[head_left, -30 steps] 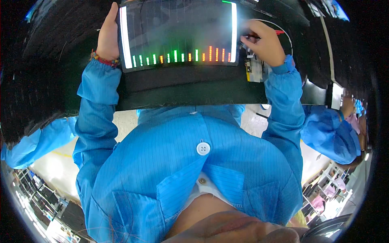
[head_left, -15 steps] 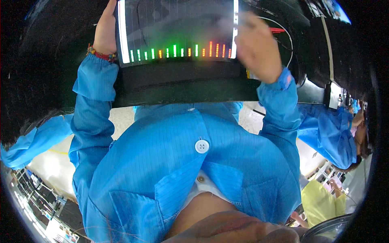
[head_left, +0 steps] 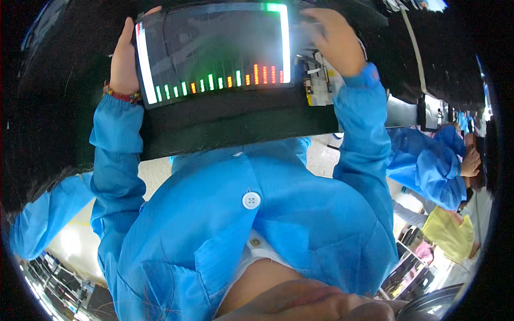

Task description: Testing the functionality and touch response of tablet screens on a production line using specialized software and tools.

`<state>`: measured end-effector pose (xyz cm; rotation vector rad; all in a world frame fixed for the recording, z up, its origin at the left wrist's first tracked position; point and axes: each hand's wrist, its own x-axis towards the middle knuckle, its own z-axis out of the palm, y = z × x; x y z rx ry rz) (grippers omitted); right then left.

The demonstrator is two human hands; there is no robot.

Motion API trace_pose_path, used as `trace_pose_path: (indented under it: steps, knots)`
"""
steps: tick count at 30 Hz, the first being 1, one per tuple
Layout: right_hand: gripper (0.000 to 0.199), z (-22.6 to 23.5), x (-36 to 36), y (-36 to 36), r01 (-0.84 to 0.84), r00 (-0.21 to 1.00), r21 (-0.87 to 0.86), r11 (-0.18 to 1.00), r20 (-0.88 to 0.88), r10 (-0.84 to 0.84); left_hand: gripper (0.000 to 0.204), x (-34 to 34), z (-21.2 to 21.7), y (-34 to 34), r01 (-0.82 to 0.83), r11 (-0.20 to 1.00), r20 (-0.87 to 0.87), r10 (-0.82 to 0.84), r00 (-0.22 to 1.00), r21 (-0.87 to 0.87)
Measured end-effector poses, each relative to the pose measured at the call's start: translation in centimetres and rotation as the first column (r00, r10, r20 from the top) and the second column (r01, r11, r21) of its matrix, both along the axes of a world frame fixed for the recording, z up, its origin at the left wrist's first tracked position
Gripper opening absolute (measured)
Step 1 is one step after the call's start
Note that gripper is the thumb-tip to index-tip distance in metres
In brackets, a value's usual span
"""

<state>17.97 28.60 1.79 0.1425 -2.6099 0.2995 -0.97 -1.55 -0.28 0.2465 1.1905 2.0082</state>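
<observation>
A flat, dark display panel [head_left: 214, 59] is lit, with bright white side strips and a row of short green, orange and red bars along its near edge. It sits slightly askew above the black work surface. My left hand [head_left: 124, 67], a beaded bracelet at its wrist, grips the panel's left edge, one fingertip showing by the far left corner. Close beside the far right corner is my right hand [head_left: 340, 43]. Its fingers are bent toward the panel but smeared by motion, so whether they touch it is unclear.
Right of the panel lies a pale tray or sheet [head_left: 320, 88] with small dark parts and a yellow edge. The black surface's front edge [head_left: 235, 140] runs before my body. Co-workers in blue [head_left: 423, 166] and yellow [head_left: 450, 232] are at the right; another blue sleeve [head_left: 51, 219] is at the left.
The panel and my left hand have shifted left and a little nearer, with the panel more tilted and its far edge now showing. My right hand has moved up along the right edge.
</observation>
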Motion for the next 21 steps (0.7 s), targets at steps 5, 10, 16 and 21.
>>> trace_pose_path:
  steps: [5,10,16,21]
  knots:
    - [0.021,-3.9,-1.8,3.1,0.055,0.989,-0.103,0.993,0.139,-0.041,0.052,0.3,0.2,0.8,-0.058,0.998,0.015,0.059,0.998,-0.015]
    - [0.022,-1.9,-0.4,1.6,-0.079,0.979,-0.439,0.895,0.135,0.152,0.053,0.7,0.3,0.0,-0.056,0.998,0.050,0.055,0.997,0.019]
    - [0.022,-3.0,0.4,2.2,-0.131,0.946,-0.613,0.779,0.157,0.283,0.053,0.7,0.5,0.9,-0.102,0.993,-0.016,0.102,0.995,-0.058]
    - [0.027,-1.5,1.0,2.5,-0.129,0.918,-0.520,0.844,0.260,0.300,0.052,1.2,0.8,1.2,-0.202,0.973,-0.032,0.200,0.979,-0.107]
